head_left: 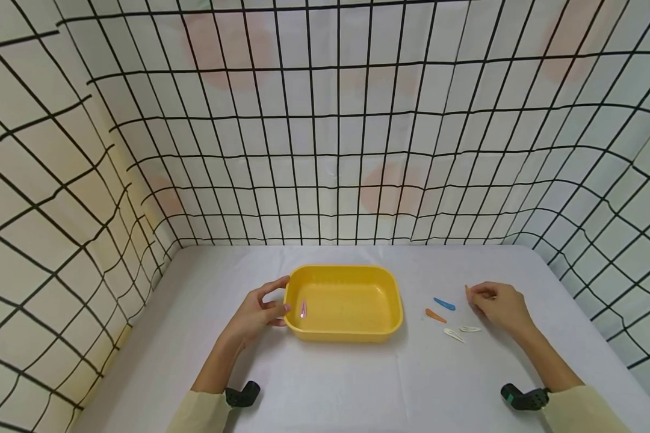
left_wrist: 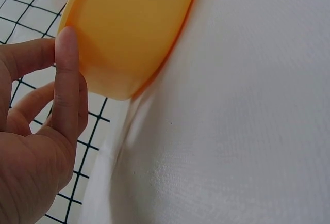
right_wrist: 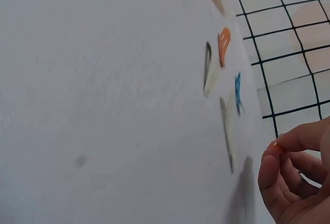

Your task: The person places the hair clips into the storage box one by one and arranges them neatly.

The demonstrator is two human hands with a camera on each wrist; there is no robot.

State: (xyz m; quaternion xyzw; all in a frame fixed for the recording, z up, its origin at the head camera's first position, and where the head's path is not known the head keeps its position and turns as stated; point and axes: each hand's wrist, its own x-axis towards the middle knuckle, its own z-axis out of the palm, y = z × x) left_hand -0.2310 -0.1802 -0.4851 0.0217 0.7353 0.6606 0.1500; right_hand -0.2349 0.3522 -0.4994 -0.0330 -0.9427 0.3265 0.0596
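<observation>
And the yellow tray (head_left: 352, 304) is held around the middle of the counter (head_left: 346, 385), its left rim pinched by the bent thumb and fingers of the left hand (head_left: 253, 315), a pink hair clip (head_left: 303, 310) lying inside near that end. Over toward the counter's right edge, an orange hair clip (right_wrist: 276, 148) is nipped in the right hand (head_left: 501, 305), fingertips drawn almost together, only a bit of it showing. Between that hand and the tray, a blue hair clip (head_left: 445, 305) and a second orange hair clip (head_left: 436, 315) are passed by, with two white hair clips (head_left: 453, 335) nearer the front edge. Here's the danger: with so little gripped, the clip could be dropped if the pinch is loosened. The blue one could be knocked aside by a low sweep, and the tray could be tipped, its pink clip slid along, if the rim is tugged.
</observation>
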